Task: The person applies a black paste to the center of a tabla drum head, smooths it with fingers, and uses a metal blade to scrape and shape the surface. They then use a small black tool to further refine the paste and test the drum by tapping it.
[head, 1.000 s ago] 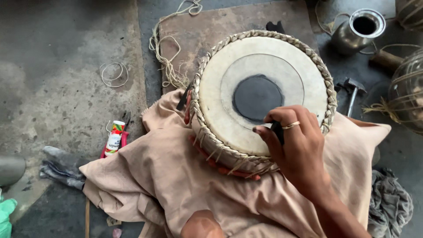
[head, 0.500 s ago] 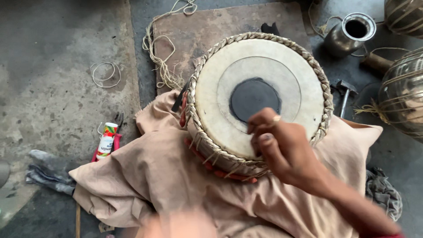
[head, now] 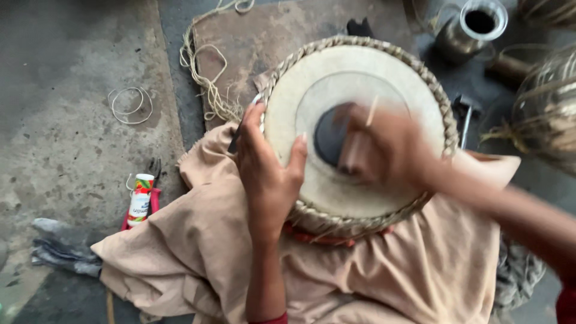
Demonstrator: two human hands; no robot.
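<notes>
Between the two hands, a round drum [head: 384,78] rests on beige cloth [head: 198,240] on the floor. The left hand [head: 267,174] grips the drum's near-left rim, thumb on the skin, fingers curled over the braided edge. The right hand [head: 384,147], blurred, lies over the black centre patch [head: 329,135]; whether it holds anything, I cannot tell. A small tube [head: 141,199] lies left of the left hand.

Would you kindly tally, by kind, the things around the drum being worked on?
Drums: 2, the pale-headed drum and a partly seen drum
Hands: 2, left hand, blurred right hand
Metal cups: 1, cup
Cloths: 1, tan cloth
Tubes: 1, tube
Cord coils: 1, coil
Total: 8
</notes>
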